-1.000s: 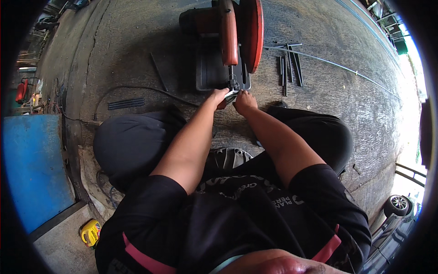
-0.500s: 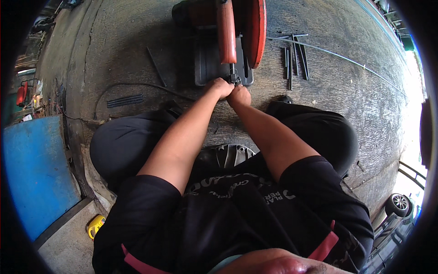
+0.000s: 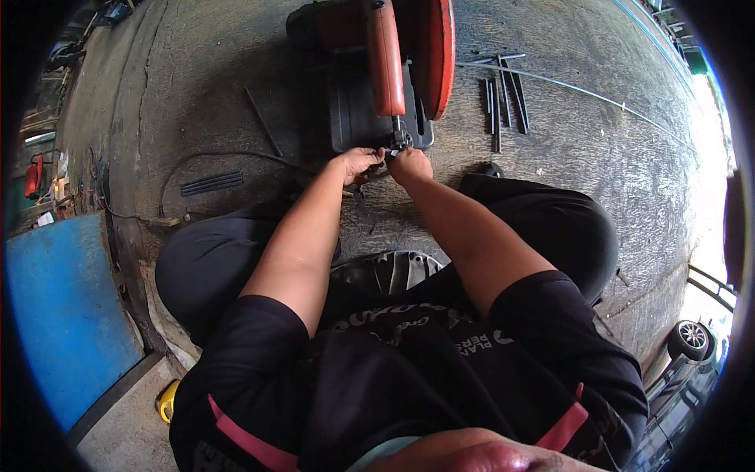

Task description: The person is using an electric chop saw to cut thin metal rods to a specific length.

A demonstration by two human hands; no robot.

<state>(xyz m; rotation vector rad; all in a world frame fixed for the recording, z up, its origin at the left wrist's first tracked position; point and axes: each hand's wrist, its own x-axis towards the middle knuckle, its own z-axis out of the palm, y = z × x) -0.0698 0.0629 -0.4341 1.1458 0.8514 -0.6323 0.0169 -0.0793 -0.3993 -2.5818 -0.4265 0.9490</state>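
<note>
A red cut-off saw (image 3: 385,79) stands in front of me on its dark metal base (image 3: 346,118), its red disc guard (image 3: 443,63) on the right side. At the base's near edge is a small dark metal fitting (image 3: 399,139). My right hand (image 3: 411,167) is closed beside this fitting; its fingertips are hidden. Just left of it, my left hand (image 3: 360,165) has thumb and fingers pressed together. A small pale bit shows between the two hands, too small to name.
Several thin metal bars (image 3: 503,94) and a long rod (image 3: 578,88) lie to the right. Short dark bars (image 3: 212,182), a single bar (image 3: 263,122) and a cord (image 3: 228,145) are on the left. A blue panel (image 3: 67,291) and a yellow tool (image 3: 167,400) lie farther left.
My left hand has drawn slightly left and down, away from the right hand, and its fingers now show. The right hand stays at the fitting. The whole view has shifted a little.
</note>
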